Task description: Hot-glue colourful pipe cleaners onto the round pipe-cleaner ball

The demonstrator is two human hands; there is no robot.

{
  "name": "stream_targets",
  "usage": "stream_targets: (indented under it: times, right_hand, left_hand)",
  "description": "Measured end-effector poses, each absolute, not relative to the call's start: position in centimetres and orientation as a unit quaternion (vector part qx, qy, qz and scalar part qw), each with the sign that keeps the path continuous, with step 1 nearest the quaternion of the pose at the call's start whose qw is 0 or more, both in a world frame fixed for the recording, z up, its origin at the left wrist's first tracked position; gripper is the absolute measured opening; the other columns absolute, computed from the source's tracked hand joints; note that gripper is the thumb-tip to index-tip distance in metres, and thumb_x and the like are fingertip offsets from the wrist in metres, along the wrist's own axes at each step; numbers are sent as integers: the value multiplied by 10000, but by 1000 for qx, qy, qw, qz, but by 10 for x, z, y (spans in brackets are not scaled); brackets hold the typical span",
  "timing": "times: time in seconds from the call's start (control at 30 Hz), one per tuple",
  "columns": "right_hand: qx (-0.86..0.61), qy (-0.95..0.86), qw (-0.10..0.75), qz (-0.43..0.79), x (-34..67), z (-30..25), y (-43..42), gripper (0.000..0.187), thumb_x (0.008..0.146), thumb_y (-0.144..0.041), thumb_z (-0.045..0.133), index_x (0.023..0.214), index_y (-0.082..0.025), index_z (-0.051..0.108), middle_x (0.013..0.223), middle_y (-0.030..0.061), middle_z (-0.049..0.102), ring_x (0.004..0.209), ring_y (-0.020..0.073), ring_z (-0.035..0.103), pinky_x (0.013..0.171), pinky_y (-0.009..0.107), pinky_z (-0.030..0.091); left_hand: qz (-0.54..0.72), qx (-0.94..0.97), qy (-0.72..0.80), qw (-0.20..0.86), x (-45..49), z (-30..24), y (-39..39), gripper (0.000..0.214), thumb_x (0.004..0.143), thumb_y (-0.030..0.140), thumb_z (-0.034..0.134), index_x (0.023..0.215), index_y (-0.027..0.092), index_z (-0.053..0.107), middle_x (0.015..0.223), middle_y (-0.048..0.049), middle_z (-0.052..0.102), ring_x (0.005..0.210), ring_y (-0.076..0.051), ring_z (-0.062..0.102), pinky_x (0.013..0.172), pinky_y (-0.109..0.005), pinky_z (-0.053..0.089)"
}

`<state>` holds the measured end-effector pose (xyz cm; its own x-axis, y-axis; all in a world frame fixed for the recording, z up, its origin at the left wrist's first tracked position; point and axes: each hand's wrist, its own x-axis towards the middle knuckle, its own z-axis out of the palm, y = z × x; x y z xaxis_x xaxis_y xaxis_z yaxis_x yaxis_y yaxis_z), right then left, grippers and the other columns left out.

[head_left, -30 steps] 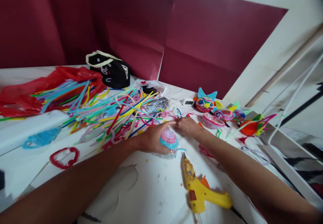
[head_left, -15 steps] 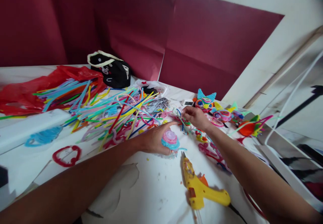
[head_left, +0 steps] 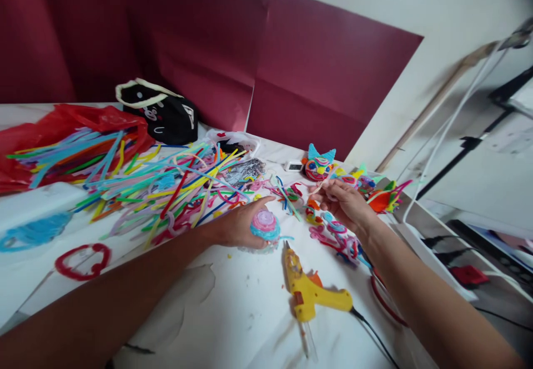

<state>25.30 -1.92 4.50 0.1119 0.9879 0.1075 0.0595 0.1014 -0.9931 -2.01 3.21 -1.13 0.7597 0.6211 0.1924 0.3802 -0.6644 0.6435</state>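
Observation:
My left hand (head_left: 241,226) is wrapped round a ball (head_left: 266,226) coiled in lilac, pink and light-blue pipe cleaner, low over the white table; its underside is partly hidden. To the right, my right hand (head_left: 339,198) is raised above the table, pinching a short pale-pink pipe cleaner (head_left: 322,183) between thumb and fingers. A yellow hot glue gun (head_left: 306,291) lies on its side in front of the ball, nozzle pointing away from me. Small coiled pipe-cleaner pieces (head_left: 336,226) lie under my right hand.
A heap of coloured pipe cleaners (head_left: 166,191) spreads across the left, beside a red plastic bag (head_left: 75,116) and a black pouch (head_left: 166,119). Finished pipe-cleaner figures (head_left: 320,163) stand at the back right. The glue gun's cord (head_left: 370,330) runs toward the front edge.
My right hand has moved from the loose strips at the back to the right, and the pale-pink pipe cleaner now shows in its fingers. The view has turned right; the left hand still grips the ball.

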Motion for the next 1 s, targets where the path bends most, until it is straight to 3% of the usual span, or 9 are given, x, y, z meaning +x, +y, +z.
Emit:
stream_targets:
  times: [0.23,0.37,0.5,0.63,0.8,1.0]
  right_hand:
    - [-530,-485,528,452,256,36,-58,288,716,-398,731,780,-202,531,718,-4,680,571,110,624,458,193,435]
    - [-576,-490,483,443,250,24,-75,345,714,-476,726,731,-190,534,573,-28,623,443,73,509,406,179,349]
    - [-617,-516,425,416,243,9,-85,390,706,-539,699,683,-188,531,562,-24,605,412,73,459,376,192,310]
    - [-648,-563,364,362,243,-3,-90,385,782,-548,604,684,-177,571,504,-22,563,391,80,424,380,209,273]
    - [-684,-614,315,235,253,-6,-94,308,844,-444,541,701,-179,605,467,-30,522,447,99,458,493,235,317]
    - [-712,-628,283,137,261,-10,-98,280,824,-426,507,767,-193,652,623,8,607,497,121,478,530,259,340]
  left_hand:
    - [144,901,297,283,-22,0,28,998,652,382,734,1501,220,235,1335,-83,574,1165,-264,592,950,-288,474]
    - [140,907,288,274,-21,-3,29,1000,648,357,739,1501,220,235,1370,-93,553,1170,-267,596,957,-289,470]
    - [134,909,292,265,-21,-4,29,1002,648,360,746,1500,233,235,1409,-94,521,1179,-274,595,973,-299,464]
    - [125,913,284,265,-22,-2,29,1003,654,389,745,1499,235,227,1491,-95,441,1249,-279,549,1006,-301,450]
    - [104,917,285,260,-22,-2,31,1043,655,423,744,1516,244,183,1517,-89,414,1312,-292,499,1039,-315,435]
    - [89,925,281,241,-22,3,30,1047,668,506,733,1518,215,196,1544,-113,368,1373,-323,425,1110,-374,378]
